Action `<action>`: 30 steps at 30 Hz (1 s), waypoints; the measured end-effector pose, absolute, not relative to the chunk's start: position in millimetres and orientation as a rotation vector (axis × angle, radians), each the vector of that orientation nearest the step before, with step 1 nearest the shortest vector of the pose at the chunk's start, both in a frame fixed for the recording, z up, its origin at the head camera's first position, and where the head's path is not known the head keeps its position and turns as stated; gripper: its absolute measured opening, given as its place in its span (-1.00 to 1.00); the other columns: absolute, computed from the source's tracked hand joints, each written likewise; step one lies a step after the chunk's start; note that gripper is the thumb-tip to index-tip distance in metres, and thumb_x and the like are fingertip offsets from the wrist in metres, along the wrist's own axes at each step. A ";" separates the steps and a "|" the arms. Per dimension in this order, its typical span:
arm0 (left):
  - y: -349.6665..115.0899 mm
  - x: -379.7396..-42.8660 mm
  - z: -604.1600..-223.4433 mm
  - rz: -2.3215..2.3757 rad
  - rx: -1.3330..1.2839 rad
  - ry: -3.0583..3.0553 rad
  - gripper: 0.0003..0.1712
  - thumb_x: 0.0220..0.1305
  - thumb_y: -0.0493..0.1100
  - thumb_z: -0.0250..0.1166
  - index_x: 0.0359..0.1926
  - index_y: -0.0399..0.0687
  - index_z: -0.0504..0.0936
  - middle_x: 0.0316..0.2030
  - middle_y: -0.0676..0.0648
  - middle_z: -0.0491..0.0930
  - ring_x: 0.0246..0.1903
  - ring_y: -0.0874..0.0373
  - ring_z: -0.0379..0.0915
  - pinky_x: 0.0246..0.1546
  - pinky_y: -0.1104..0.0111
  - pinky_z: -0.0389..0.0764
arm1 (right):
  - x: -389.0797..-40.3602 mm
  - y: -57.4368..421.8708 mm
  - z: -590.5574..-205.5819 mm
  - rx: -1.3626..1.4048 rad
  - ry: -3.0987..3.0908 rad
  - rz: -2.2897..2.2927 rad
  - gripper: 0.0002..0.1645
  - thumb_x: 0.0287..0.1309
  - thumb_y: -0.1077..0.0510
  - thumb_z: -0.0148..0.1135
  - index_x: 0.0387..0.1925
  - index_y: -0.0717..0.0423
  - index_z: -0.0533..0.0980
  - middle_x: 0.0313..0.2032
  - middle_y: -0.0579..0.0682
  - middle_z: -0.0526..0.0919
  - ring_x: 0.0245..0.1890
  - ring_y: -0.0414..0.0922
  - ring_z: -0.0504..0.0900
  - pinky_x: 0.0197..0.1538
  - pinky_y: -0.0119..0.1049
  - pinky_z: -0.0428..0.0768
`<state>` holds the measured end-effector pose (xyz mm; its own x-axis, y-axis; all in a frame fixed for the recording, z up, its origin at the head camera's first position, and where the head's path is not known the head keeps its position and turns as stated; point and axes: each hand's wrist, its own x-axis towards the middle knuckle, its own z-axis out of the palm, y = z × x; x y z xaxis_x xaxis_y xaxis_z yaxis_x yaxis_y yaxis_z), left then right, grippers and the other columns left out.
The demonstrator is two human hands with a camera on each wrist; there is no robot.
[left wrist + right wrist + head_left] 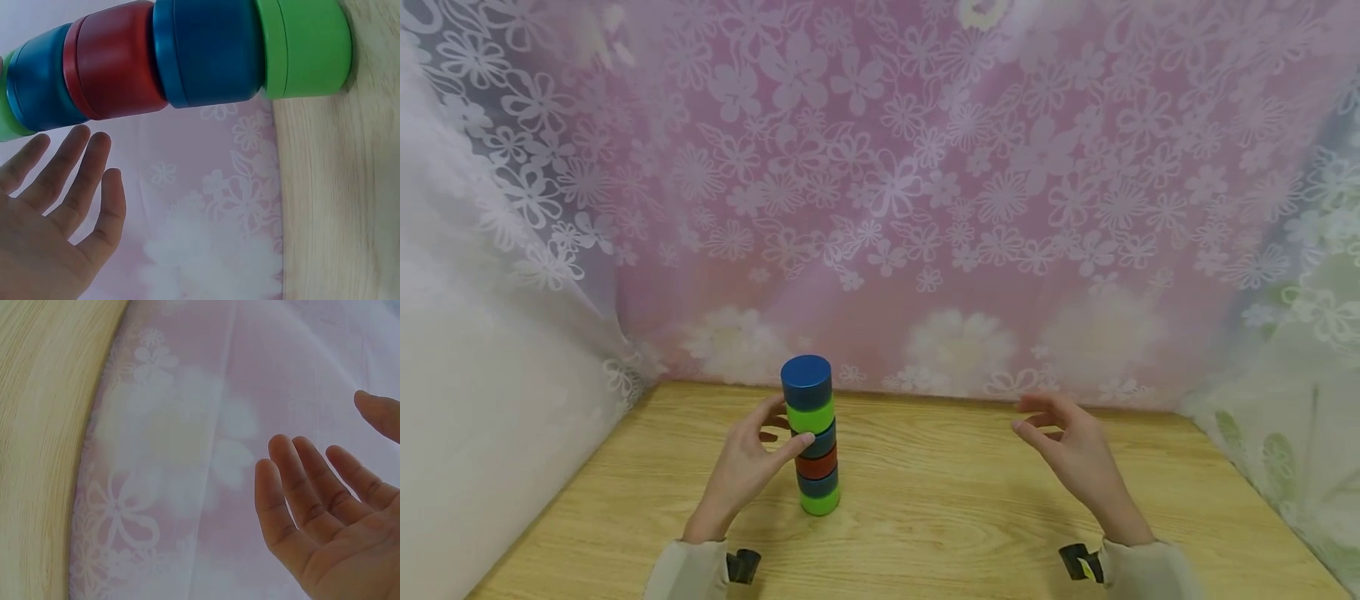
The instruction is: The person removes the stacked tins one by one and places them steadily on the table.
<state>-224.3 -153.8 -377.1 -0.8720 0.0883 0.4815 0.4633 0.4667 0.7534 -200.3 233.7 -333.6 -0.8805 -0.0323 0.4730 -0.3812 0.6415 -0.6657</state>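
A tall stack of small round lidded tins [817, 465] stands upright on the table, left of the middle. From bottom to top the colours run green, blue, red, blue, green, blue. My left hand [741, 462] is at the stack's left side, thumb in front of the upper tins and fingers behind. In the left wrist view its four fingers [94, 169] are spread and loosely bent, with a gap between them and the red tin [115, 59]. Off to the right, my right hand [1075, 450] hovers over the table with relaxed fingers and nothing in it.
The wooden table [925, 500] ends at a pink flowered curtain [925, 208] behind the stack. Pale sheeting [475, 375] closes the left side, and a flowered sheet [1315, 400] hangs on the right.
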 end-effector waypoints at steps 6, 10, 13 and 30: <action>-151.9 -226.3 -377.8 -1.386 -0.453 -2.362 -0.35 0.19 -0.15 0.52 0.29 -0.15 0.54 0.03 -0.07 0.66 -0.05 0.01 0.57 -0.05 -0.02 0.55 | -203.7 219.9 -332.7 0.360 -2.423 1.139 -0.60 0.30 0.25 0.36 0.13 0.28 0.56 -0.03 0.15 0.69 -0.13 -0.04 0.65 -0.12 -0.34 0.63; -151.1 -226.9 -378.0 -1.393 -0.453 -2.362 -0.36 0.20 -0.16 0.52 0.28 -0.16 0.55 0.04 -0.08 0.66 -0.04 -0.01 0.57 -0.04 -0.06 0.55 | -205.7 212.5 -333.6 0.368 -2.419 1.172 -0.61 0.30 0.26 0.35 0.13 0.27 0.56 -0.02 0.14 0.68 -0.12 -0.01 0.64 -0.10 -0.31 0.63; -150.8 -227.5 -378.4 -1.384 -0.458 -2.361 -0.37 0.20 -0.17 0.52 0.27 -0.16 0.55 0.03 -0.08 0.66 -0.04 -0.01 0.57 -0.05 -0.03 0.56 | -207.4 208.0 -334.0 0.374 -2.417 1.201 -0.61 0.31 0.27 0.35 0.14 0.27 0.56 -0.03 0.11 0.68 -0.12 -0.01 0.64 -0.09 -0.28 0.63; -150.2 -226.5 -377.5 -1.394 -0.463 -2.356 -0.40 0.21 -0.17 0.51 0.26 -0.15 0.56 0.00 -0.06 0.67 -0.06 0.01 0.57 -0.04 -0.03 0.55 | -214.2 188.9 -329.4 0.459 -2.350 1.300 -0.64 0.32 0.26 0.35 0.12 0.24 0.57 -0.03 0.13 0.69 -0.05 0.02 0.67 -0.08 -0.20 0.64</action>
